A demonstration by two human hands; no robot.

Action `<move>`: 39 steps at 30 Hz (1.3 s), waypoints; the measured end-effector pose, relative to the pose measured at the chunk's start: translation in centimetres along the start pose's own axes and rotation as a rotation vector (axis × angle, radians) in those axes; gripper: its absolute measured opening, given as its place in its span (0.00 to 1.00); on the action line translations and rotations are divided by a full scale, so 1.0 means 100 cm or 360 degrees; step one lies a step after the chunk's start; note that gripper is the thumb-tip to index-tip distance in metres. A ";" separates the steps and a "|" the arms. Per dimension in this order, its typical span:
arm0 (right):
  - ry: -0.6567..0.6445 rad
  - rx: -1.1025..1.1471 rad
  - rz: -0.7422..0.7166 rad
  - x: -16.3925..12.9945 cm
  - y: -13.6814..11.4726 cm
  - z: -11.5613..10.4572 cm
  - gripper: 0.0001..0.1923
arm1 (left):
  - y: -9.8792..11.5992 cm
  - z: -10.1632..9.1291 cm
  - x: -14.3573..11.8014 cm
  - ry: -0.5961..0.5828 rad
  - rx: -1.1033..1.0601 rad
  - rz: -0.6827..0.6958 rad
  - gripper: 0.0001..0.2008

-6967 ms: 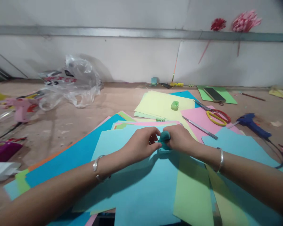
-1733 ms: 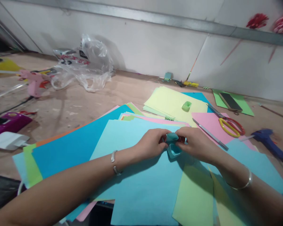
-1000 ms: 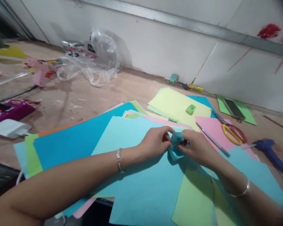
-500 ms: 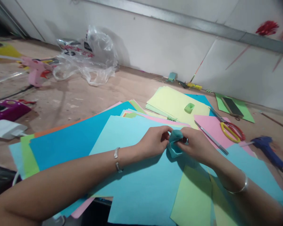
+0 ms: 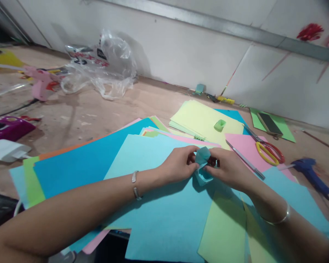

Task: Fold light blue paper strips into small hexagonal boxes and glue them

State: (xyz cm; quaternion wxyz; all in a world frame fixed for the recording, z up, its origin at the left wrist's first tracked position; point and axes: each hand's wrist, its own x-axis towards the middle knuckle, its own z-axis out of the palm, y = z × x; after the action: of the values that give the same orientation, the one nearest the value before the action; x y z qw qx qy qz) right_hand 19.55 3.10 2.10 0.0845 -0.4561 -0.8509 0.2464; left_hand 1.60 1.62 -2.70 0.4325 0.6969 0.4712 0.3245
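Teal folded paper point(image 5: 202, 164) sits between my two hands, just above the light blue sheet point(image 5: 153, 171) on the surface. My left hand point(image 5: 178, 166) has its grip pinched on the paper's left edge; my right hand point(image 5: 227, 168) pinches the right side, fingertips pressed together.

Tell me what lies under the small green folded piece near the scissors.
The small green folded piece sits on a pale yellow sheet stack. A blue sheet pokes out from beneath that stack; how far it runs underneath is hidden.
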 end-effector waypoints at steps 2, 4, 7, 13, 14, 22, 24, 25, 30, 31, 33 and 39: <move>-0.0042 -0.0003 0.0067 0.000 0.000 -0.002 0.04 | 0.002 -0.001 -0.001 0.0078 0.0109 0.0025 0.17; -0.0051 -0.0010 0.0126 0.000 -0.001 -0.003 0.06 | 0.004 -0.001 -0.002 0.0140 0.0208 0.0059 0.20; -0.0042 -0.0010 0.0121 0.000 -0.001 -0.002 0.05 | 0.004 0.000 -0.003 0.0170 0.0307 0.0103 0.20; -0.0020 -0.0012 -0.0020 0.000 -0.001 0.001 0.04 | 0.004 0.000 -0.004 0.0118 0.0231 0.0121 0.17; -0.0023 -0.0016 -0.0032 -0.001 -0.001 0.001 0.04 | 0.004 0.000 -0.004 0.0100 0.0223 0.0124 0.16; -0.0054 -0.0029 -0.0045 -0.001 0.001 0.004 0.05 | 0.006 -0.002 0.000 0.0031 0.0181 0.0016 0.06; -0.0056 -0.0043 -0.0042 -0.002 -0.001 0.004 0.04 | 0.005 -0.001 0.000 0.0048 0.0206 -0.0012 0.08; -0.0053 -0.0049 -0.0041 -0.002 -0.001 0.004 0.04 | 0.005 -0.001 0.000 0.0053 0.0209 -0.0018 0.09; 0.0003 -0.0021 -0.0047 -0.002 -0.002 0.003 0.06 | 0.005 -0.002 -0.001 0.0081 0.0149 0.0057 0.09; 0.0021 -0.0008 -0.0046 -0.002 -0.002 0.003 0.07 | 0.005 -0.002 -0.002 0.0081 0.0131 0.0096 0.09; 0.0053 0.0013 -0.0047 -0.003 -0.002 0.003 0.07 | 0.004 -0.003 -0.002 0.0073 0.0093 0.0173 0.10; -0.0028 -0.0064 -0.0046 -0.002 -0.005 0.000 0.03 | 0.002 -0.001 -0.003 0.0073 0.0093 0.0183 0.11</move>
State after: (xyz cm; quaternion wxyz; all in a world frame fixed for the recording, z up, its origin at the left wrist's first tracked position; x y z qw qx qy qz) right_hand 19.33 2.69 2.37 0.0713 -0.4431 -0.8630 0.2319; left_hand 1.51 1.28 -2.46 0.3816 0.7276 0.4494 0.3508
